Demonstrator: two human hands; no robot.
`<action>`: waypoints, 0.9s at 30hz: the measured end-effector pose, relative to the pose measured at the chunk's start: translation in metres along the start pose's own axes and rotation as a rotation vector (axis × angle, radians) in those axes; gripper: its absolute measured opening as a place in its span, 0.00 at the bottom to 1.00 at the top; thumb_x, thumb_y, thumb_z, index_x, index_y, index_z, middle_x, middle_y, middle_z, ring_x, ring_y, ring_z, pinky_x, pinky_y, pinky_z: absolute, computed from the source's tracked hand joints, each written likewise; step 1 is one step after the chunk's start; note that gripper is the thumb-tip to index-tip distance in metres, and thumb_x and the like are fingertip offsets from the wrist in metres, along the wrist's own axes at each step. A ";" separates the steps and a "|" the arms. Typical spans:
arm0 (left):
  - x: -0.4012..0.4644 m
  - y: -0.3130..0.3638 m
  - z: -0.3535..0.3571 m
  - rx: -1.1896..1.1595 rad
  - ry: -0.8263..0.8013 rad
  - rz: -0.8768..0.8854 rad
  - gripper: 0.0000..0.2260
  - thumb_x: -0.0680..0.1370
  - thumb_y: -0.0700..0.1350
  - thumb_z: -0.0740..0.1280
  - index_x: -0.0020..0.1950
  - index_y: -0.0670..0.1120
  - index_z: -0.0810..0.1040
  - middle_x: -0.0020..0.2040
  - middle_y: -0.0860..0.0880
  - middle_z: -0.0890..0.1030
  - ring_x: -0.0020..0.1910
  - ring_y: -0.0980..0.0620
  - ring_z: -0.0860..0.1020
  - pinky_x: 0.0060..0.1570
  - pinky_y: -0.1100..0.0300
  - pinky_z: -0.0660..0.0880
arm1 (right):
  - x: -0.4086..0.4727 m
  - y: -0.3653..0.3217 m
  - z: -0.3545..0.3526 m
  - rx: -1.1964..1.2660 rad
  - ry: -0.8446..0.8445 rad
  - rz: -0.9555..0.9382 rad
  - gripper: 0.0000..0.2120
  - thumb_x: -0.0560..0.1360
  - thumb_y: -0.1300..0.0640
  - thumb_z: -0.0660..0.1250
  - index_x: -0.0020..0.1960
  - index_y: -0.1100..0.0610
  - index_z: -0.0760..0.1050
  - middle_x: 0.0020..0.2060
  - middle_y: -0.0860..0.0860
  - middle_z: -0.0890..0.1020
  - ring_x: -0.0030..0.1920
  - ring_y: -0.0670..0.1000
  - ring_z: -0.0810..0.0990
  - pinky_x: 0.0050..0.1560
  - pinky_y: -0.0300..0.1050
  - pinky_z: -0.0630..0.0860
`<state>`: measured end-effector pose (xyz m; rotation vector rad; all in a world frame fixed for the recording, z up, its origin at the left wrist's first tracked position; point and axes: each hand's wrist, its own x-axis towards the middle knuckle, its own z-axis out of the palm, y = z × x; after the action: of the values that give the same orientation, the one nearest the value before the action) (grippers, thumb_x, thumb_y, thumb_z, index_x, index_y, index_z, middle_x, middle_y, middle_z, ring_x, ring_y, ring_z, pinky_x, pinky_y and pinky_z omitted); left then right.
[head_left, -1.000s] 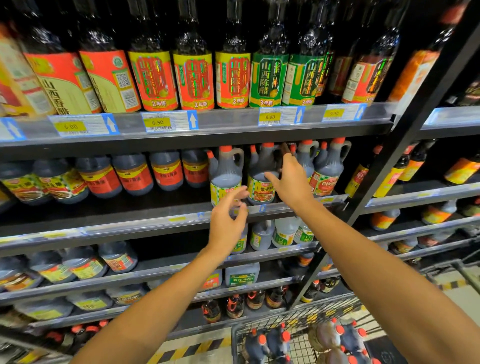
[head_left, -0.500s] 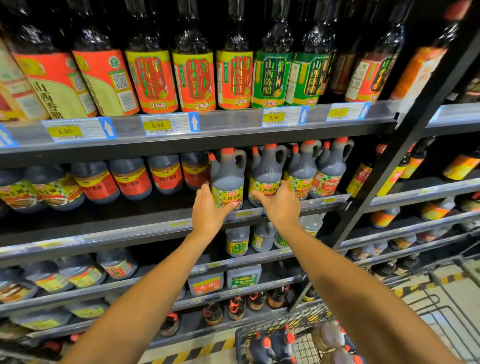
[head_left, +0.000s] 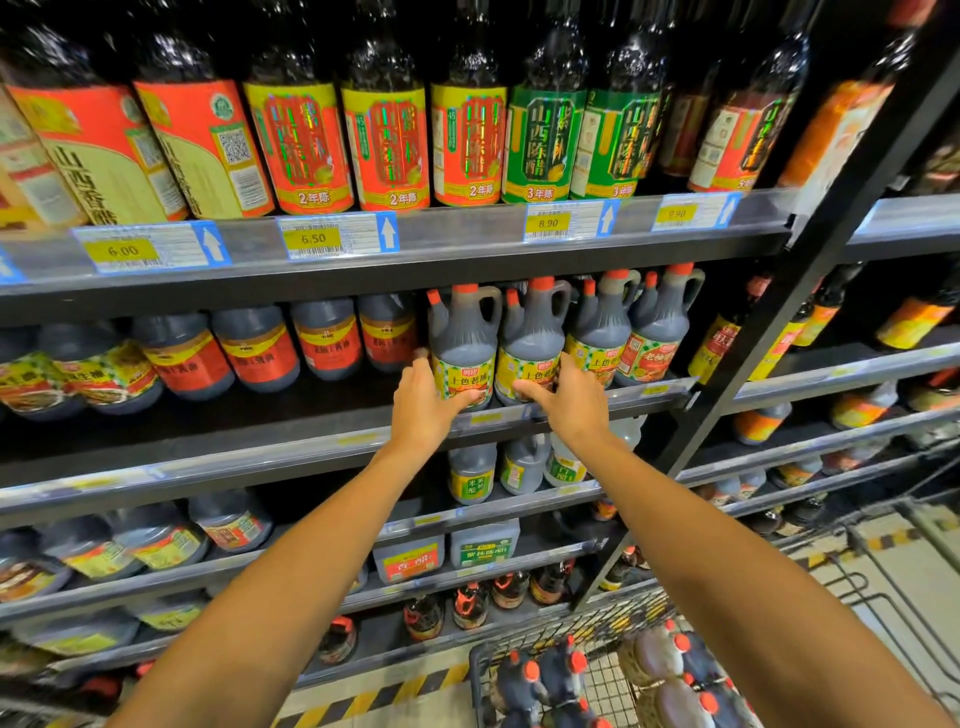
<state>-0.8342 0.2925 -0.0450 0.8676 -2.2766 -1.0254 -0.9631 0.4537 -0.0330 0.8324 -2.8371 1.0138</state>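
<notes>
Dark soy sauce jugs with red caps and yellow-green labels stand in a row on the middle shelf (head_left: 649, 389). My left hand (head_left: 422, 405) grips the leftmost jug (head_left: 464, 338) low down, with the fingers round its left side and the thumb across the label. My right hand (head_left: 571, 402) grips the second jug (head_left: 534, 327) at its base, with the thumb on the label and the fingers tucked between it and the third jug (head_left: 600, 322). Both jugs stand upright on the shelf.
Tall vinegar bottles (head_left: 384, 140) fill the shelf above, over a price rail (head_left: 337, 236). Squat dark bottles (head_left: 260, 348) sit further back at the left. A black upright post (head_left: 769, 332) bounds the bay. A wire cart (head_left: 478, 662) below right holds several similar jugs (head_left: 563, 670).
My right hand came down from the jug tops to the second jug's base. My left hand rose from the shelf edge and closed round the leftmost jug.
</notes>
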 end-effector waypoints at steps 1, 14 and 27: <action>0.000 0.000 0.000 0.001 -0.008 0.001 0.31 0.70 0.53 0.80 0.64 0.40 0.71 0.60 0.40 0.76 0.61 0.42 0.75 0.57 0.47 0.76 | 0.000 -0.001 0.000 0.000 -0.017 0.009 0.27 0.72 0.36 0.71 0.52 0.59 0.72 0.34 0.53 0.78 0.39 0.56 0.79 0.40 0.55 0.76; -0.113 -0.021 -0.020 0.323 -0.234 0.492 0.35 0.78 0.55 0.70 0.80 0.48 0.59 0.79 0.49 0.63 0.78 0.49 0.61 0.74 0.52 0.63 | -0.158 0.106 -0.073 0.081 -0.182 -0.053 0.29 0.79 0.47 0.70 0.76 0.52 0.67 0.74 0.50 0.71 0.72 0.54 0.71 0.71 0.55 0.71; -0.245 -0.086 0.117 0.880 -1.138 0.699 0.38 0.76 0.63 0.69 0.80 0.47 0.63 0.78 0.47 0.65 0.77 0.47 0.63 0.76 0.54 0.58 | -0.354 0.232 -0.003 0.129 -0.559 0.310 0.24 0.78 0.43 0.68 0.70 0.53 0.73 0.61 0.55 0.81 0.53 0.59 0.82 0.50 0.55 0.78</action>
<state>-0.7152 0.4789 -0.2248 -0.5113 -3.6350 -0.0673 -0.7735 0.7748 -0.2322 0.8064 -3.4930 1.1605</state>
